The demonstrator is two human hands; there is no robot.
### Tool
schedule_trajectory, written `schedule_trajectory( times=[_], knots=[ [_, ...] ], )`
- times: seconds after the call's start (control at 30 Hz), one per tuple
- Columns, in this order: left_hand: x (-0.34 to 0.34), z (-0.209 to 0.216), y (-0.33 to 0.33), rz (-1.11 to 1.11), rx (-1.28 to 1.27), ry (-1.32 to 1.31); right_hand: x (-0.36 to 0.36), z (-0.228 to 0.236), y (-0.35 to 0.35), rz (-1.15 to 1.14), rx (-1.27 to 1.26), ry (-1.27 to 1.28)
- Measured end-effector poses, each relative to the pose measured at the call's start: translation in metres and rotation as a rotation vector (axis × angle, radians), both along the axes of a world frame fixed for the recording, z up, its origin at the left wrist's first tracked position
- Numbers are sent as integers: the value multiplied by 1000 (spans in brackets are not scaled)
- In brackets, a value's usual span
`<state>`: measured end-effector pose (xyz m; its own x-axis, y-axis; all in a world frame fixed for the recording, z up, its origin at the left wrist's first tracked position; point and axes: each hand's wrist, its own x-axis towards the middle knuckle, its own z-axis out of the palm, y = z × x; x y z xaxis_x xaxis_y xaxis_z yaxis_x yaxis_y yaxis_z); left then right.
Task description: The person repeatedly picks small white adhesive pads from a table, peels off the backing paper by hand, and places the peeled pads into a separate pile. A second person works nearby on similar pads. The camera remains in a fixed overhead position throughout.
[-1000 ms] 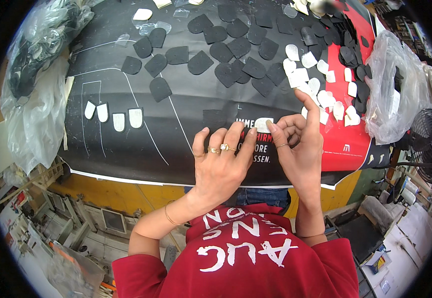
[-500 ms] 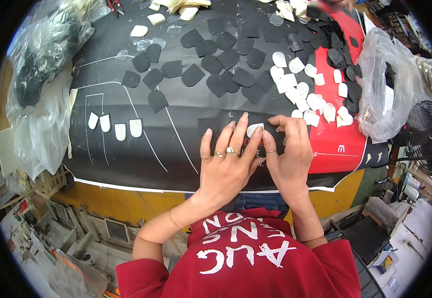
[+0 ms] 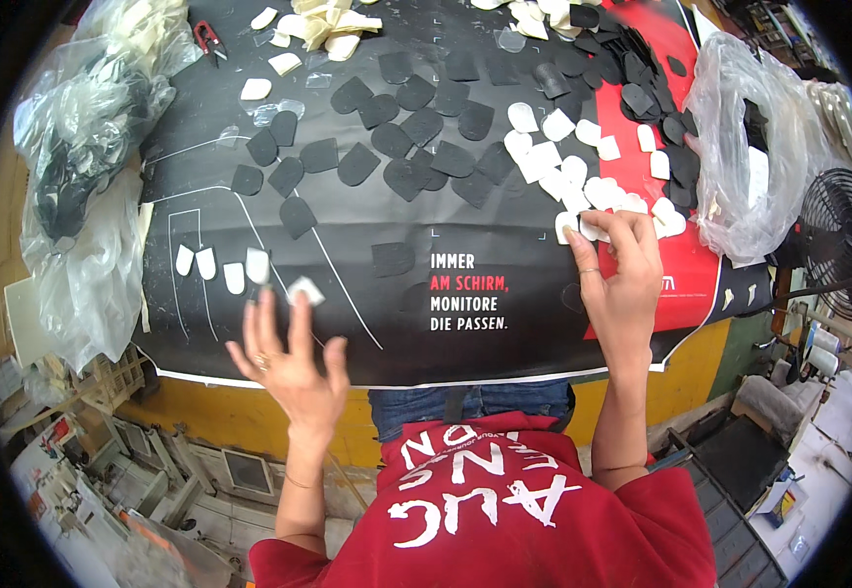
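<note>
My left hand [image 3: 294, 367] is open, fingers spread, low over the left part of the black sheet. One fingertip touches a small white rounded patch [image 3: 305, 291]. Just left of it lie several similar patches in a loose row, among them a white patch [image 3: 257, 266] near another fingertip. On the right, my right hand [image 3: 627, 279] has its thumb and forefinger closed at the edge of a white patch [image 3: 565, 228], at the near side of a scattered pile of white patches [image 3: 542, 157]. Its other fingers curl over nearby patches and hide some of them.
Black patches [image 3: 421, 125] lie scattered across the middle, with a denser black heap [image 3: 632, 59] at the far right. Cream pieces [image 3: 323, 24] lie at the back near red-handled pliers [image 3: 208, 41]. Plastic bags [image 3: 83, 216] flank the sheet; a fan [image 3: 838, 230] stands right.
My left hand has moved from the middle to the left, and a white patch now lies by its fingertip there. My right hand has shifted right to the white pile.
</note>
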<state>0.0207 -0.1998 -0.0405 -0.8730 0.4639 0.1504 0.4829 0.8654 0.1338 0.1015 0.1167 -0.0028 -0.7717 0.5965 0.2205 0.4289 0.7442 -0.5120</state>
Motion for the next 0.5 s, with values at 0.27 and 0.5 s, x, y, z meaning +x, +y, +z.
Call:
schedule_trajectory(
  times=[0.27,0.5],
  knots=[
    [-9,15,42,67,356,134,-7,3,-11,59,-105,-75],
    [24,26,113,-326,524,-126,6,7,-7,-38,-88,11]
  ],
)
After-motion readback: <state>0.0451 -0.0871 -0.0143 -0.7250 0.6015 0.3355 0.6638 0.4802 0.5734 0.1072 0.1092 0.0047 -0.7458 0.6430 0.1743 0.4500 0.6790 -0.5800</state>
